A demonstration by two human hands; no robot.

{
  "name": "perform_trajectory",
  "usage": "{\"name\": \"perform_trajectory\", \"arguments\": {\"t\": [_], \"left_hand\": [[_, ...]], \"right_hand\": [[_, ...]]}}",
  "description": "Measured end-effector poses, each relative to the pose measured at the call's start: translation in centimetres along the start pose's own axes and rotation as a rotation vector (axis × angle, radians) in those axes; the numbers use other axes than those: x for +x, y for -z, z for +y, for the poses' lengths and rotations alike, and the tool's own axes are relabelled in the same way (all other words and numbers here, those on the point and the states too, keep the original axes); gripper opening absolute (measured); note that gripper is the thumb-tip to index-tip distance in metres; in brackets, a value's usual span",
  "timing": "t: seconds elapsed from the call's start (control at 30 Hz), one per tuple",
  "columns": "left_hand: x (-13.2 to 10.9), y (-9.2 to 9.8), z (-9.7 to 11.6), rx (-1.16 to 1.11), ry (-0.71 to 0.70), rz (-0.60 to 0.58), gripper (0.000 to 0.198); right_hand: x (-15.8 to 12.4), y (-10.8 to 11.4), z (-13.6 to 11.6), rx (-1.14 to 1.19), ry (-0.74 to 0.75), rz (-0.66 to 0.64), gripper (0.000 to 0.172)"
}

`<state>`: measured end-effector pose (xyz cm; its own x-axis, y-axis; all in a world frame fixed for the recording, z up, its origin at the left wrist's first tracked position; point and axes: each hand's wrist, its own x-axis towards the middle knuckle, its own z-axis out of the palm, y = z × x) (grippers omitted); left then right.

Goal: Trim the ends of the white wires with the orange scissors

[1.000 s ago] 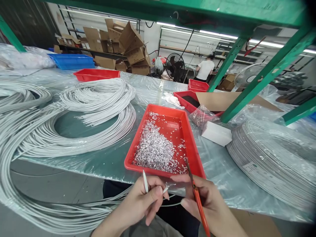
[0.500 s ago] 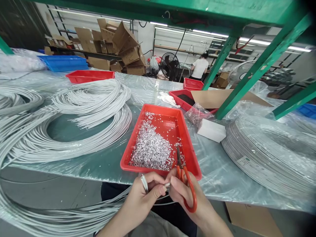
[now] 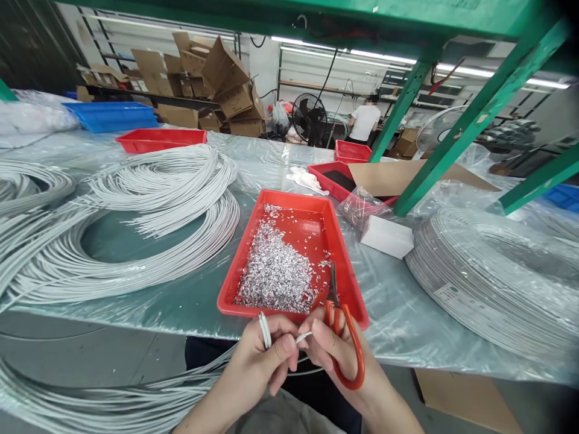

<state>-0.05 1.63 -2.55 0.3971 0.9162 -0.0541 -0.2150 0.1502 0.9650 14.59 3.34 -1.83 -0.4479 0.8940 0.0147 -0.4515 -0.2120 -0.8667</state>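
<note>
The left hand (image 3: 265, 357) pinches a slim, smooth white cable (image 3: 303, 337) just in front of the shallow red plastic tray (image 3: 312, 228) of glinting silver flakes (image 3: 279, 269). The right hand (image 3: 332, 348) grasps orange-handled scissors (image 3: 333, 293), dark blades upward; whether its fingertips grip the cable's tapered tip, I cannot tell.

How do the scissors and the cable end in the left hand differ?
The scissors have orange handles and dark blades; the cable end is pale. The scissors are far bigger than the thin cable end. The right hand holds the scissors; the left hand grips the cable end. Both are held.
</note>
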Motion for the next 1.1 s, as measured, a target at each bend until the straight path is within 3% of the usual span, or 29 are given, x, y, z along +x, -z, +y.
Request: {"name": "perform_trajectory", "arguments": {"t": [0.23,0.33,0.4,0.5,0.6,0.67,0.73,0.8,0.93,1.0,1.1], "left_hand": [[0.4,-0.6,0.4,0.097,-0.094,0.126,0.034],[0.4,-0.4,0.7,0.252,-0.205,0.137,0.023],[0.2,-0.1,0.6,0.396,-0.244,0.143,0.021],[0.0,0.1,0.3,0.507,-0.28,0.211,0.025],[0.0,-0.1,0.3,0.466,-0.342,0.289,0.022],[0.0,-0.4,0.4,0.374,-0.353,0.27,0.018],[-0.1,-0.5,0.5,0.221,-0.33,0.199,0.015],[-0.3,-0.3,0.4,0.023,-0.266,0.108,0.016],[-0.8,0.7,0.4,-0.275,0.055,-0.128,0.03],[-1.0,1.0,0.4,-0.309,0.171,-0.222,0.035],[-1.1,0.9,0.4,-0.11,0.164,-0.139,0.041]], "right_hand": [[-0.1,-0.4,-0.4,-0.166,0.125,0.06,0.007],[0.0,-0.3,-0.2,-0.191,0.135,0.071,0.011],[0.0,-0.2,-0.2,-0.228,0.161,0.092,0.002],[-0.1,-0.2,-0.4,-0.279,0.205,0.138,0.02],[-0.3,-0.6,-0.1,-0.207,0.172,0.118,0.008],[-0.3,-1.0,0.4,-0.091,0.108,0.069,0.026],[-0.2,-1.4,0.8,0.003,0.038,0.021,0.038],[-0.1,-1.5,0.9,0.023,0.003,-0.014,0.039],[-0.1,-1.0,0.3,-0.159,0.138,-0.007,0.034],[0.0,-0.5,-0.4,-0.302,0.233,0.075,0.03],[0.7,0.6,-1.9,-0.523,0.315,0.251,0.027]]}}
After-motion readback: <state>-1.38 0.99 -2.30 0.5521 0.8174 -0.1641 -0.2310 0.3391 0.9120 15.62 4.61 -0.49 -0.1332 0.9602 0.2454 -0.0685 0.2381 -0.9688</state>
